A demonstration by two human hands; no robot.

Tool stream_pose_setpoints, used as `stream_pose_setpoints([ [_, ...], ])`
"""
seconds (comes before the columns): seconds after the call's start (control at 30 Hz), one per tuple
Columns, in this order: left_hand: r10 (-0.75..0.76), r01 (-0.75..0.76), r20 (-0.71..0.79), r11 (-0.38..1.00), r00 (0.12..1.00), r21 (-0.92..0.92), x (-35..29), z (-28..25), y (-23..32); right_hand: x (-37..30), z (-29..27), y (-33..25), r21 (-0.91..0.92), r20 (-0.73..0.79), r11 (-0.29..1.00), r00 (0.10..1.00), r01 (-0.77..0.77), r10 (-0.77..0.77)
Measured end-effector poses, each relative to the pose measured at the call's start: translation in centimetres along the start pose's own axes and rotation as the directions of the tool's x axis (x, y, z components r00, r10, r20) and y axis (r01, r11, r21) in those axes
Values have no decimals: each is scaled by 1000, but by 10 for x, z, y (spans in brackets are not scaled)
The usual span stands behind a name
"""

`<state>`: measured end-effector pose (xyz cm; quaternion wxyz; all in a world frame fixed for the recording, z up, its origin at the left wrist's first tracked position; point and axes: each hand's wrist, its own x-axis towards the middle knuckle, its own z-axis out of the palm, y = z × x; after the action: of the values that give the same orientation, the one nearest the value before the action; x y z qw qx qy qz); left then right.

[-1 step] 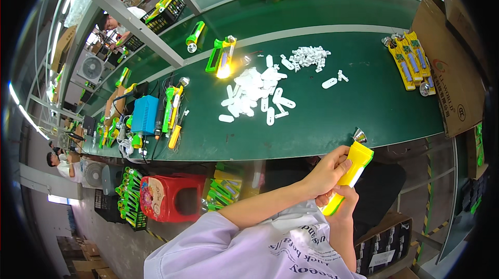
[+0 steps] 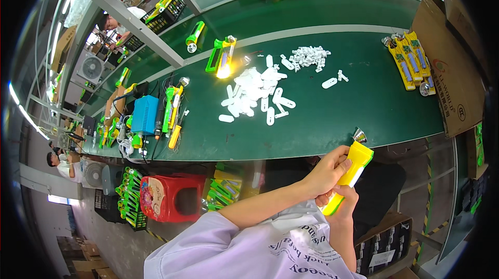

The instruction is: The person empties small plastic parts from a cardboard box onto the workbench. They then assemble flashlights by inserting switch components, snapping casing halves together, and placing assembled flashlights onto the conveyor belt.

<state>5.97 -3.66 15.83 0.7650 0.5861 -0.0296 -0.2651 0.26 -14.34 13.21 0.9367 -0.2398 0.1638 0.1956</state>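
A yellow flashlight housing [image 2: 359,157] with green edging is held in front of my body, tilted, just off the table's near edge. A shiny cone-shaped reflector [image 2: 359,136] sticks out at its far end. My left hand [image 2: 331,172] wraps around the upper part, thumb lying on the yellow face. Lower down, my right hand [image 2: 345,200] grips the near end. Some fingers of both hands are hidden behind the housing. Beyond them on the green table [image 2: 312,123] lies a pile of white oval plates [image 2: 252,92], with a heap of small white parts [image 2: 309,58] farther back.
A lit flashlight [image 2: 223,66] lies behind the plates. Open yellow housings [image 2: 410,63] sit at the right, beside a large cardboard box [image 2: 452,71]. At the left are a blue box-shaped device [image 2: 145,115] and a yellow-handled screwdriver [image 2: 175,137]. A red stool [image 2: 158,198] stands below.
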Motion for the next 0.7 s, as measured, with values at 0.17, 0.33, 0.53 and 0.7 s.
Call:
stream_pose_setpoints([
  [0.17,-3,2,-51,1000,999,-2,-1,2,1,-1,3,0,-26,-25,999,1000,18,-19],
  [0.33,-130,130,-17,991,991,-1,-5,2,13,0,2,-1,-19,-22,1000,1000,5,-5],
  [0.53,-21,21,6,998,1000,-53,-2,2,3,-1,2,-3,9,-7,1000,1000,-26,26],
  [0.7,65,-63,16,993,998,-103,-1,3,2,2,-4,-4,34,9,999,999,-41,41],
])
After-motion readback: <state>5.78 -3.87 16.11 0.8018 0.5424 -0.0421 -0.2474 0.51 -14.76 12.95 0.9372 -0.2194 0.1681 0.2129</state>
